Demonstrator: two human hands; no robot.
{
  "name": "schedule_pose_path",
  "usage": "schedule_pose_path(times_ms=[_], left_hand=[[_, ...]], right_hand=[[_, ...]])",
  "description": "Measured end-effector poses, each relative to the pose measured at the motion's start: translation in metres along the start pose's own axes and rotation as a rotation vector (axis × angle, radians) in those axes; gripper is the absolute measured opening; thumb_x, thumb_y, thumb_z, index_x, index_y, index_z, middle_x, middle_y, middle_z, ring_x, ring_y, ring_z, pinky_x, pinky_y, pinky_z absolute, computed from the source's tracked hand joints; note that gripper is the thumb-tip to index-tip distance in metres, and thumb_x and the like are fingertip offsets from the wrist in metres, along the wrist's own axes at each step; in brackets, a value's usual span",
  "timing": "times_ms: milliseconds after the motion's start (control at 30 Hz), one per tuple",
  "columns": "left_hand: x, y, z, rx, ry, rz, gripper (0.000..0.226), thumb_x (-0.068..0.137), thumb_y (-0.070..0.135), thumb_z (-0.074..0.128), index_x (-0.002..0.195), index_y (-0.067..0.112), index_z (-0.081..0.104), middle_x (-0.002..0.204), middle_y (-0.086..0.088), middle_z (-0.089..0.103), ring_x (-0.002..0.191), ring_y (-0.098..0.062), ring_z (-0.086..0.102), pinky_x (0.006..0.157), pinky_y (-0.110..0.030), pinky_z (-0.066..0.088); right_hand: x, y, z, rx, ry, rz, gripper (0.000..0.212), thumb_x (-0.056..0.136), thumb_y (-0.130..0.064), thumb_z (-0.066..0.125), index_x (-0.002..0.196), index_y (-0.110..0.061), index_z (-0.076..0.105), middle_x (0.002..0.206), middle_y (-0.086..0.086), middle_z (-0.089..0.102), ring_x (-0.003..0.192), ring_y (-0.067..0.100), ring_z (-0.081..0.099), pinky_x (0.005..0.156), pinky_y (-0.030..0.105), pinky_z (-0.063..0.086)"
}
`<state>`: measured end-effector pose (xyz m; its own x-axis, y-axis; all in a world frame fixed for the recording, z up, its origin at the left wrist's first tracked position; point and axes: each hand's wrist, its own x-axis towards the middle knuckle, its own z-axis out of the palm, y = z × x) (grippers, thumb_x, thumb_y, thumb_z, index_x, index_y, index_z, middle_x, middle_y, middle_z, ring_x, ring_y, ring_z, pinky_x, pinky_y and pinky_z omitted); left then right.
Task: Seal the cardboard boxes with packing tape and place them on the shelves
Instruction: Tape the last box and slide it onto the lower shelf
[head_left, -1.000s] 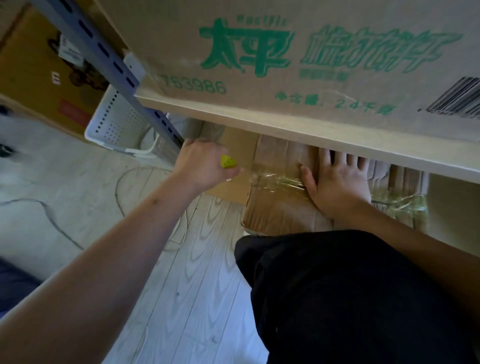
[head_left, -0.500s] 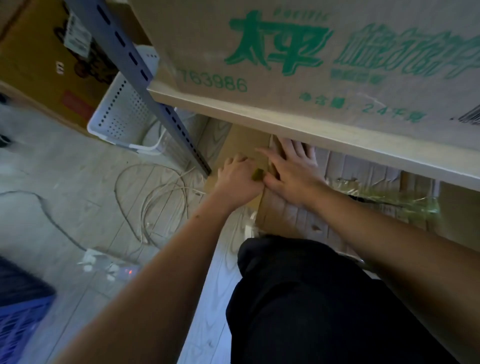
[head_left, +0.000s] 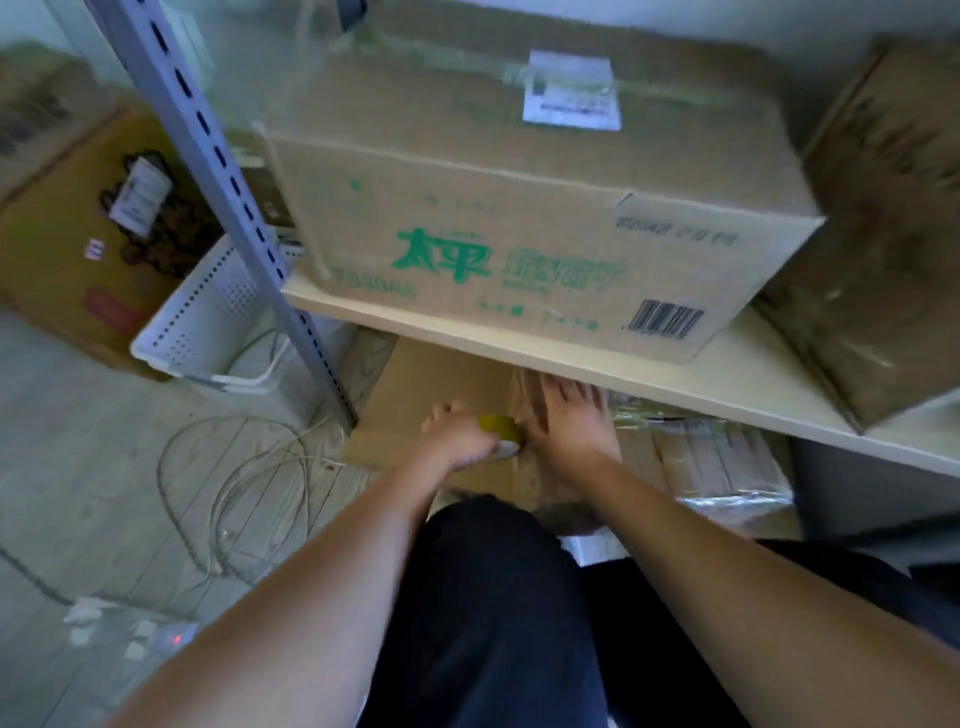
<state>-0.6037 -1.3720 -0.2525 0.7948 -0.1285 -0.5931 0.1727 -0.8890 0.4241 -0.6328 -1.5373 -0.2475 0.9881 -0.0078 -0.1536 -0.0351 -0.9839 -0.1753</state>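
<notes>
Nearest the camera, a knee in dark trousers (head_left: 488, 613) is seen between the two forearms, and it covers the near edge of the low cardboard box (head_left: 415, 405) on the floor under the shelf. The left hand (head_left: 460, 441) is curled round a yellow-green tape tool (head_left: 501, 428), which is held against the box top. Just beside it, the right hand (head_left: 569, 421) is laid flat with fingers spread, pressing on the box where clear packing tape (head_left: 654, 418) shines along the seam. The far part of this box is hidden beneath the shelf board (head_left: 727, 374).

To the left, loose white cables (head_left: 234, 483) are coiled on the pale wood floor (head_left: 78, 467), and a power strip (head_left: 171, 635) with a red light lies near the left forearm. A grey slotted shelf post (head_left: 234, 192) stands between the floor and the board, close to the box's left corner.

On the board, a sealed carton with green print (head_left: 519, 228) and a barcode is set, a white label (head_left: 571, 91) taped to its top. A second brown box (head_left: 883, 249) is set just to its right. Behind the post, a white perforated basket (head_left: 208, 312) and a yellow-brown carton (head_left: 67, 244) are seen, blurred.
</notes>
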Motion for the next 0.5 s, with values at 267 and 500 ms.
schedule_pose_path(times_ms=[267,500], left_hand=[[-0.122,0.093,-0.054,-0.011,0.126,0.291,0.025,0.099,0.034,0.049,0.107,0.018,0.067,0.106,-0.005,0.070,0.096,-0.027,0.066,0.082,-0.037,0.051],[-0.251,0.209,-0.094,-0.112,0.672,0.590,0.017,0.098,0.030,0.048,0.098,0.035,0.064,0.084,0.013,0.068,0.073,-0.008,0.064,0.059,-0.026,0.048]], right_hand=[[-0.111,0.022,-0.105,-0.074,0.311,-0.154,0.028,0.097,-0.035,0.042,0.098,-0.022,0.066,0.088,0.001,0.070,0.075,0.025,0.069,0.055,0.028,0.040],[-0.172,0.046,-0.255,0.077,0.929,-0.258,0.018,0.095,-0.027,0.050,0.088,-0.021,0.065,0.077,-0.007,0.062,0.068,0.012,0.058,0.054,0.024,0.046]])
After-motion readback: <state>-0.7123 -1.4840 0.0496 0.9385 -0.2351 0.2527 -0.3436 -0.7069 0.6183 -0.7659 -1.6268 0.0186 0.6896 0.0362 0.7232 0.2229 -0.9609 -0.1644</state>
